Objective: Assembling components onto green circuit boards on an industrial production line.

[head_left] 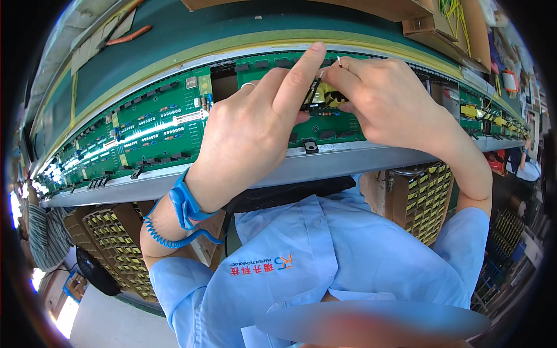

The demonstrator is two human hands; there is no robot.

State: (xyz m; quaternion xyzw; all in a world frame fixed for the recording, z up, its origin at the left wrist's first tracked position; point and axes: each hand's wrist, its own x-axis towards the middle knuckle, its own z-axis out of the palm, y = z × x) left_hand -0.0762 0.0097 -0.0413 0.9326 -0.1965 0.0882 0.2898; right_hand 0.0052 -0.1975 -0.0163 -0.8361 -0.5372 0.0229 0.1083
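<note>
Both my hands work over a green circuit board (339, 132) in the metal rail. My left hand (249, 124) has its index finger stretched out and the other fingers bent, its thumb beside a black-and-yellow component (325, 95). A blue wrist strap (184, 204) with a coiled cord is on that wrist. My right hand (386, 98) is closed, its fingertips pinched above the same component. Slim black pieces (314, 93) with a bright tip stand at the fingertips; the fingers hide most of what they grip. A small black part (311, 147) sits at the board's near edge.
Another green board (156, 124) with resistors fills the rail on the left; more boards (493, 116) run off right. The metal rail (342, 165) crosses before me. Trays of yellow components (426, 203) (119, 238) stand below. A cardboard box (429, 35) with yellow-green wires is far right.
</note>
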